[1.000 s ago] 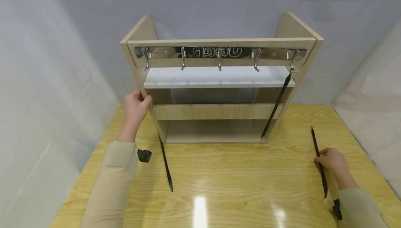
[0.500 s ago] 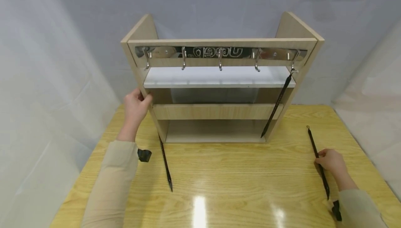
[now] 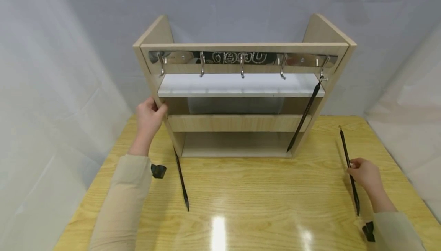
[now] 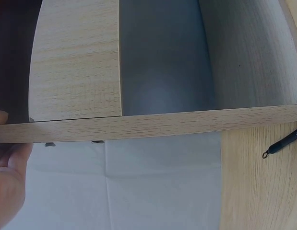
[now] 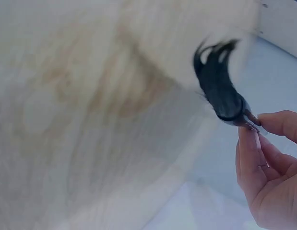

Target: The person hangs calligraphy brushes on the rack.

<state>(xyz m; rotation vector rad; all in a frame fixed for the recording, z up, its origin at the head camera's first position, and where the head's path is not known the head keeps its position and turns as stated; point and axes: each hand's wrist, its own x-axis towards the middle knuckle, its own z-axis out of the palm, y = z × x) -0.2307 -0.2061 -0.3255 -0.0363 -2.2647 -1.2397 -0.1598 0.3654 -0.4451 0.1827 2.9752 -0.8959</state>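
My right hand (image 3: 368,175) pinches a black calligraphy brush (image 3: 345,147) partway along its handle, over the right side of the table. Its hanging loop points away from me; the dark, splayed bristles (image 5: 216,84) show in the right wrist view. At the left, my left hand (image 3: 147,122) grips the side panel of a pale wooden shelf unit (image 3: 237,123), thumb on one face and fingers on the other. A second brush (image 3: 304,115) hangs by its loop from the rightmost metal hook. A third brush (image 3: 182,180) lies on the table near the unit's left front corner.
A shiny strip (image 3: 220,58) with several metal hooks (image 3: 242,67) runs along the unit's upper front. A white shelf board (image 3: 237,84) sits below it. The yellow wood-grain table (image 3: 248,189) has pale sheeting (image 3: 86,90) at its back and sides.
The brush in my right hand first swings slightly, then its loop end rises away from the table, with its shadow now apart from it. My left hand stays on the side panel.
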